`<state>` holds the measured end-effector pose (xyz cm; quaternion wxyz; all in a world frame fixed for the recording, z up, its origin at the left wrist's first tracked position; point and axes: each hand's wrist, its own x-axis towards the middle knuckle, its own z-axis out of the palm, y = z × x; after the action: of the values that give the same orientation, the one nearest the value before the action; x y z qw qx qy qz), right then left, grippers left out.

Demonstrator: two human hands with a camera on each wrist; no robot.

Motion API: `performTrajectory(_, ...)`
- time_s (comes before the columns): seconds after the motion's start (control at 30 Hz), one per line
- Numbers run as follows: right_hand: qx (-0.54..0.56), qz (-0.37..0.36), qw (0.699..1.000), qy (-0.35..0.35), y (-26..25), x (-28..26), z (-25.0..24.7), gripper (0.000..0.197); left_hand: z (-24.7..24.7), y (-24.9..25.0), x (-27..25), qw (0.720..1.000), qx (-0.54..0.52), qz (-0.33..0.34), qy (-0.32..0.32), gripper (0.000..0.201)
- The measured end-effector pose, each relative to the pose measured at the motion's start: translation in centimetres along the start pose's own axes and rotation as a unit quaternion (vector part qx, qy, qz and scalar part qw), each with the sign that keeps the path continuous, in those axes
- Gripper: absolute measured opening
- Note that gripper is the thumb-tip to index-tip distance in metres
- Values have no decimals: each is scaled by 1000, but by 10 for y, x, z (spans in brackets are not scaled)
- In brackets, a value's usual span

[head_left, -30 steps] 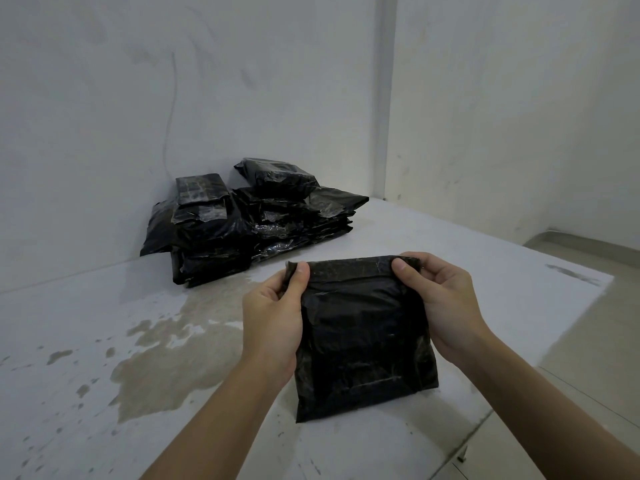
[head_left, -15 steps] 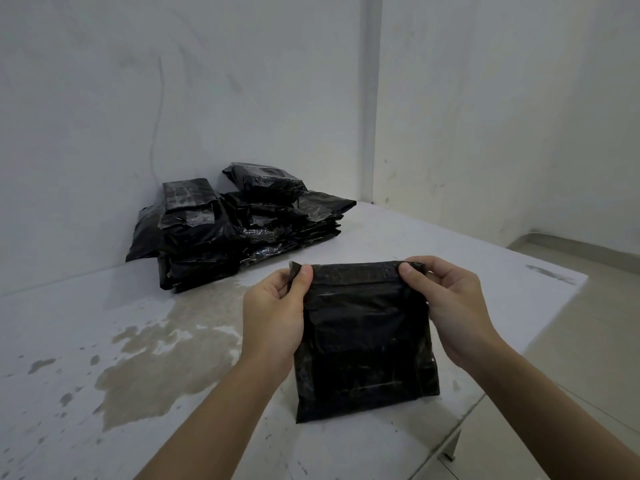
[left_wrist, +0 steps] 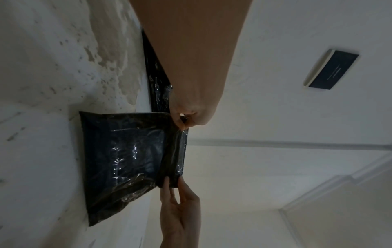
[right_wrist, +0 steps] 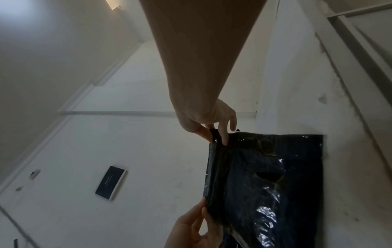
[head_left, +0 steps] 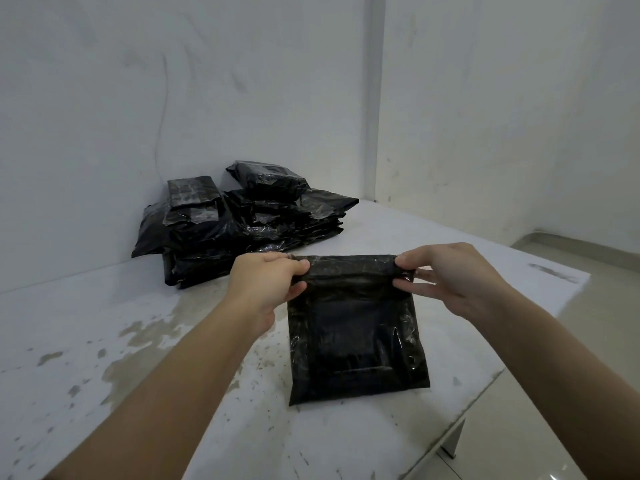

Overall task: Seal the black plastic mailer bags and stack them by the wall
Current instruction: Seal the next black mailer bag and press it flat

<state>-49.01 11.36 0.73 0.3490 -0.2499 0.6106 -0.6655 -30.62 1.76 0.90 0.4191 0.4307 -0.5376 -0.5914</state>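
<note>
White stained table [head_left: 104, 341]: mailer bag [head_left: 353, 341] near front edge, bag stack [head_left: 242, 223] seemingly against wall.

White tabletop [head_left: 104, 341] with brownish worn patches, pale tiled floor [head_left: 595, 341], dark rectangular ceiling fixture [left_wrist: 332, 70]

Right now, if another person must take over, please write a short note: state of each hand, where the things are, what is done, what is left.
Left hand: pinches the top left corner of the mailer bag.
Right hand: pinches the top right corner of the same bag.
The bag: its lower edge rests on the white table, near the front edge; its top flap is folded over between both hands.
Done: a pile of black bags lies against the wall, at the back of the table.
Left: press the flap shut along its length, then put this bag on the pile. No other unsealed bags are visible.
</note>
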Motion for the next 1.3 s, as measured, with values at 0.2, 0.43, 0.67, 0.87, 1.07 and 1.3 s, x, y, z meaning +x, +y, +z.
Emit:
performTrajectory(0.2, -7, 29, 999, 12, 17, 14, 7, 10, 5, -10, 3, 997, -75, -26, 26, 11)
performTrajectory(0.43, -9, 42, 999, 7, 32, 25, 7, 13, 9, -26, 10, 995, -73, -43, 43, 9)
performTrajectory(0.67, -128, 34, 991, 23, 47, 31, 7, 13, 6, -56, 21, 996, -14, -80, 31, 4)
performTrajectory(0.87, -140, 34, 989, 18, 61, 34, 1, 14, 5, -67, 27, 996, 19, -85, 3, 9)
performTrajectory(1.07, -132, 17, 991, 5, 64, 31, -3, 19, 1, -66, 28, 995, 84, -45, -30, 16)
performTrajectory(1.3, -136, -17, 989, -62, 68, 25, -16, 17, -9, -69, 25, 981, 161, 24, -111, 20)
